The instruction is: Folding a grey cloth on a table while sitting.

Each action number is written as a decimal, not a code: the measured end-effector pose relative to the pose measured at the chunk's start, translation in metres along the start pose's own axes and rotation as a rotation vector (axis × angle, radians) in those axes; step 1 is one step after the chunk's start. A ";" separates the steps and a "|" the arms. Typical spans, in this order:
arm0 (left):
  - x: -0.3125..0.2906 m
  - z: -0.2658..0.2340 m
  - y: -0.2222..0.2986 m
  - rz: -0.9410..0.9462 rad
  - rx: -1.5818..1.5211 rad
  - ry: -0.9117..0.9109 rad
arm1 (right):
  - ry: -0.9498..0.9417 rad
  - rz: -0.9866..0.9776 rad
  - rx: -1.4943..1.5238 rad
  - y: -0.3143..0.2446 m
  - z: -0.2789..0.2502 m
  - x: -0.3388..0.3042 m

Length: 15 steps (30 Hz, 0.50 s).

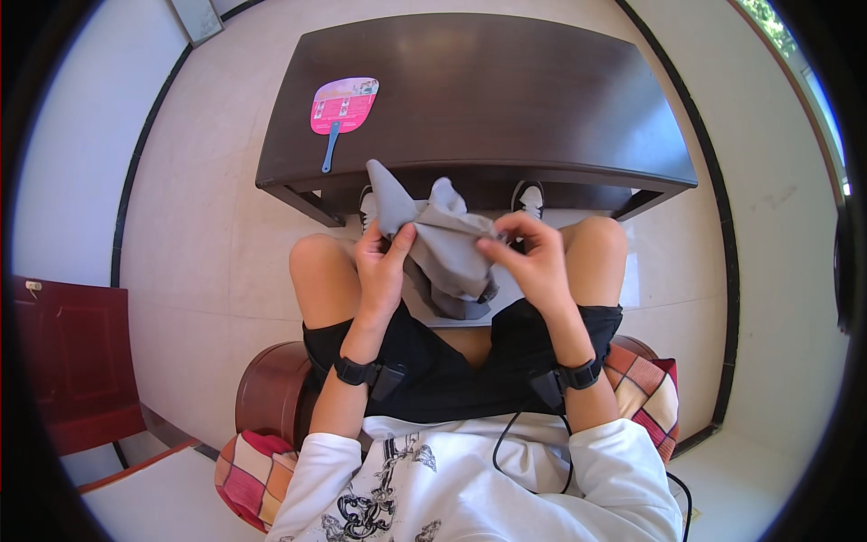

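Note:
A piece of soft grey cloth (449, 239), bunched and folded, hangs between my knees in front of me. Its kind is hard to make out; one stiff-looking corner points up at the left and loose folds drop below. My left hand (383, 260) pinches its left side between thumb and fingers. At the right edge, the thumb and fingers of my right hand (535, 260) close on the cloth, slightly blurred. Both hands are raised above my lap, and the cloth hides part of what lies below it.
Just ahead stands a dark brown table (506, 90) with a pink hand fan (345, 107) with a blue handle near its left end. I sit on a reddish wooden chair (274, 388) with checked covers (646, 397). A black cable (499, 452) runs across my shirt.

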State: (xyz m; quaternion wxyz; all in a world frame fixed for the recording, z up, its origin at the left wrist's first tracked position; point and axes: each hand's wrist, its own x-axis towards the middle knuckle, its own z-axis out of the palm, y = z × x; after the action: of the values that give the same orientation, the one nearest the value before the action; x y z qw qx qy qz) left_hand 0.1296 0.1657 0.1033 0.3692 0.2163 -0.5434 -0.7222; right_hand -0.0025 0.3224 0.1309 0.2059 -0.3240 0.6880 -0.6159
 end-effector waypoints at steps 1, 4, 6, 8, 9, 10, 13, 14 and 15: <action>0.001 0.000 0.000 0.000 -0.001 0.000 | 0.086 -0.017 0.130 0.000 -0.001 0.001; 0.001 -0.001 0.000 0.070 0.135 0.014 | 0.176 -0.081 0.232 -0.016 -0.007 0.005; 0.001 0.000 0.000 0.081 0.200 0.030 | 0.308 -0.133 -0.259 -0.025 -0.011 0.008; 0.002 -0.003 0.000 0.049 0.147 0.048 | 0.365 -0.417 -0.416 -0.031 -0.014 0.014; 0.002 -0.004 0.000 0.017 0.095 0.066 | 0.374 -0.404 -0.465 -0.029 -0.018 0.015; 0.003 -0.003 0.000 0.019 0.095 0.066 | 0.382 -0.391 -0.513 -0.028 -0.020 0.015; 0.005 -0.002 0.004 0.218 0.376 0.055 | 0.364 -0.135 -0.465 -0.046 -0.021 0.010; 0.005 -0.004 0.005 0.225 0.456 0.057 | 0.377 -0.085 -0.437 -0.048 -0.021 0.011; 0.005 -0.006 0.007 0.233 0.536 0.058 | 0.376 -0.087 -0.434 -0.047 -0.021 0.011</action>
State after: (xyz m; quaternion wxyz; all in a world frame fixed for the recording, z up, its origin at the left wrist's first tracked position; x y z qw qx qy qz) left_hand 0.1332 0.1571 0.1079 0.3947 0.2628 -0.7251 -0.4994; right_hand -0.0157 0.3288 0.1816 -0.0261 -0.2697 0.8153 -0.5117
